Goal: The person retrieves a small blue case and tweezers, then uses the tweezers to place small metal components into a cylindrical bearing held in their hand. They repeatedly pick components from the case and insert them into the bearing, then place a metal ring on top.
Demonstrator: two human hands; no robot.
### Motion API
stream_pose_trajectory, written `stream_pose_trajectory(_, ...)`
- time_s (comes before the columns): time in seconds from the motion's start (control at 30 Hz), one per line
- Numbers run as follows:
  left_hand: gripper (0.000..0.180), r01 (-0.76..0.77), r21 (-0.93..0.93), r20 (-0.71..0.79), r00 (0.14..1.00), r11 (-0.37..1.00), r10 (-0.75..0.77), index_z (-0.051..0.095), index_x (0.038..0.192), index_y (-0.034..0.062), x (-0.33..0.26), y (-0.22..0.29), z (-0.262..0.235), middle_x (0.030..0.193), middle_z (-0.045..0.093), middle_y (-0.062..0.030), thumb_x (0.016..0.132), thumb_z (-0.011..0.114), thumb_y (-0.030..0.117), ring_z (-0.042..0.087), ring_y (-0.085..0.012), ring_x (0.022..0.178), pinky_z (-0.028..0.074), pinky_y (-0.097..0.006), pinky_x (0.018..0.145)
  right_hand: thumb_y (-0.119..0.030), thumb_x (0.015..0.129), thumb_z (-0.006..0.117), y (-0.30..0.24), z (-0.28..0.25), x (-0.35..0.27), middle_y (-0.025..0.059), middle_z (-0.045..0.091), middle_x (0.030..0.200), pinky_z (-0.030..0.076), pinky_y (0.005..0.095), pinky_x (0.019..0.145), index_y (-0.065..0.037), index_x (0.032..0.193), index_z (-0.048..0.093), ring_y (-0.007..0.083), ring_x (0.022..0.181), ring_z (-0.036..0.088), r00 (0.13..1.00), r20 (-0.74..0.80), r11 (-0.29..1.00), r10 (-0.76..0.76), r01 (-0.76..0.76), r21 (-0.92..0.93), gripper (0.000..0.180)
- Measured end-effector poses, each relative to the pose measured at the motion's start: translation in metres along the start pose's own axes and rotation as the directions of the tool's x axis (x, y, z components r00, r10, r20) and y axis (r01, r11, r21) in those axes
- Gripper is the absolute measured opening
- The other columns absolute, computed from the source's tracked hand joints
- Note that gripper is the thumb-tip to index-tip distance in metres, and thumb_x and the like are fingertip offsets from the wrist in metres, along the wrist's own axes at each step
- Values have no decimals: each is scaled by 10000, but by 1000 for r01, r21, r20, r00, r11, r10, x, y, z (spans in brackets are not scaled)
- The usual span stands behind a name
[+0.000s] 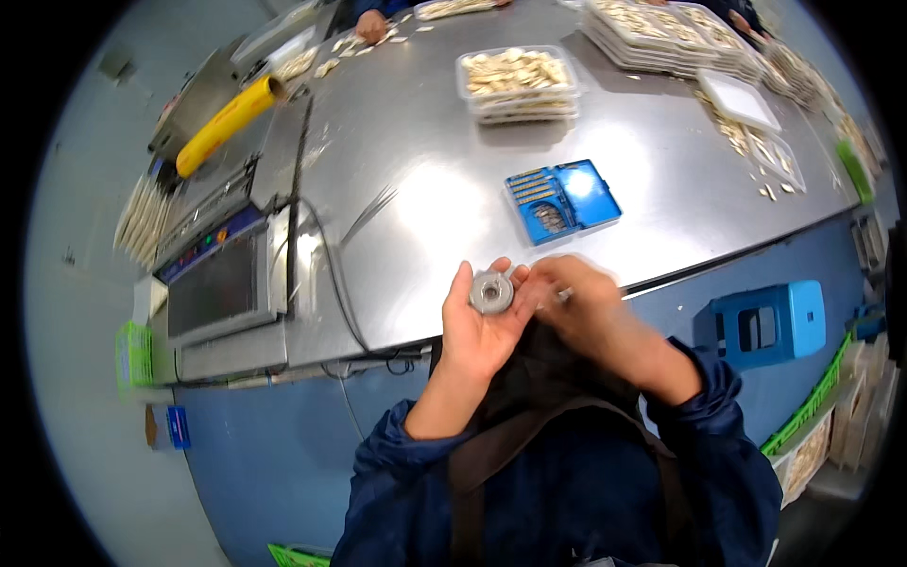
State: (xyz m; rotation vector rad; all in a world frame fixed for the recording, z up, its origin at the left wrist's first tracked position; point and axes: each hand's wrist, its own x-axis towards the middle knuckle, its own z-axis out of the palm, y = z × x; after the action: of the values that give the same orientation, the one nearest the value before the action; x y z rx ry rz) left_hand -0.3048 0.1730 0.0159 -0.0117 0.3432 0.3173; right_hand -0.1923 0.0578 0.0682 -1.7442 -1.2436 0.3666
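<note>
My left hand [477, 335] is turned palm up near the table's front edge. On its fingers lies a round grey metal piece [491, 294] with a hole in the middle. Close beside it, my right hand [590, 307] is curled and smeared by motion. A small shiny metal piece [564, 295] shows at its fingers, too blurred to name. Beyond both hands, an open blue plastic case [593, 210] lies on the steel table [416, 255]. Its compartments hold a row of brass-coloured bits [536, 187] and a heap of small grey metal pieces [549, 218].
Stacked clear trays of pale slices [517, 76] stand beyond the case, with more trays [652, 33] at the far right. A flat machine with a control panel [215, 283] and a yellow tube [227, 123] are left. A blue stool [779, 321] stands right. Another person's hand [372, 26] is far left.
</note>
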Motion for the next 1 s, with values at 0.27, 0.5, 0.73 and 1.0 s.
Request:
stream_pose_trajectory(0.27,376,-40,154,21,999,987,37,537,987,22,-5,17,-7,896,588,-128,940,388,365,552,-229,700,420,-305,566,-322,919,519,-23,10,41,172,582,602,466,345,520,60,761,566,279,606,617,959,45,958,280,-276,-77,416)
stream_pose_trajectory(0.5,467,57,340,12,998,939,-65,532,908,36,-14,22,1,757,580,-115,960,264,415,513,-172,500,349,-234,396,-255,940,519,-11,34,59,140,510,561,415,344,470,31,775,492,211,489,537,965,262,967,-13,78,-242,331)
stream_pose_trajectory(0.73,454,125,436,-7,991,891,-135,531,834,34,-10,28,4,595,520,-123,928,325,427,357,-124,334,218,-201,277,-200,879,605,-5,27,60,138,522,552,396,350,401,-28,750,517,303,445,527,830,260,687,-494,555,-469,232)
stream_pose_trajectory(1.0,322,117,414,-130,989,903,-68,489,688,90,2,18,7,573,497,-70,858,389,344,340,-123,345,230,-214,293,-156,730,642,16,38,43,78,464,714,408,314,400,-57,919,639,209,440,490,775,292,527,-560,606,-597,214)
